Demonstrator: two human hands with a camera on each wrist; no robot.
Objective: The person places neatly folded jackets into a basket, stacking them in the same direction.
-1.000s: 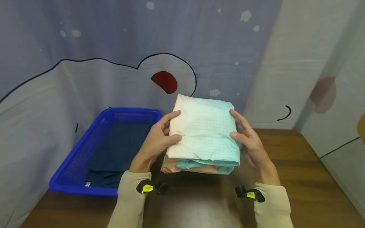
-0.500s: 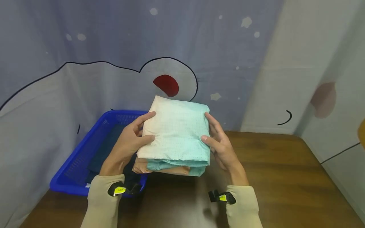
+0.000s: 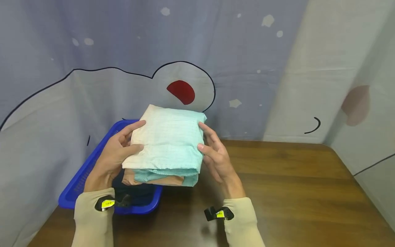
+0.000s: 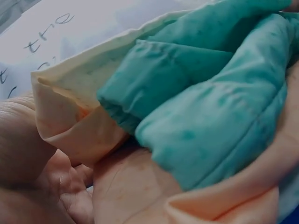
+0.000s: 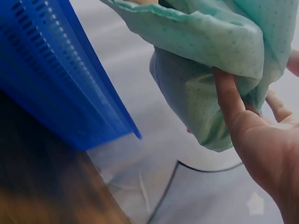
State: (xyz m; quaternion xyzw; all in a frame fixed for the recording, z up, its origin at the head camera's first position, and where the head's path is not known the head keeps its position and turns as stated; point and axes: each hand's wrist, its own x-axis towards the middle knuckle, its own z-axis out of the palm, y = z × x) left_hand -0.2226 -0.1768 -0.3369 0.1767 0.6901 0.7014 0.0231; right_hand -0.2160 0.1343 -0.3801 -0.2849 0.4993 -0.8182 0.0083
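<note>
A folded piece of thin fabric [image 3: 168,140], cream fading to mint green with peach layers beneath, is held up between both hands. My left hand [image 3: 115,154] grips its left side, thumb on top and other fingers at the edge and below. On the opposite side my right hand [image 3: 217,156] pinches the edge, its thumb on top. The green and peach folds [image 4: 210,116] fill the left wrist view. In the right wrist view, fingers [image 5: 229,95] press into the green side. What garment or cloth it is, I cannot tell. Below and behind it stands a blue plastic basket [image 3: 148,207].
Dark navy fabric [image 3: 140,193] lies in the basket, mostly hidden by the held bundle and left arm. The basket rests at the left of a brown wooden table [image 3: 287,192]. A printed curtain [image 3: 240,41] hangs behind the table and along both sides.
Both hands have carried the folded fabric left, from over the middle of the table to above the basket's right part. The grip looks the same.
</note>
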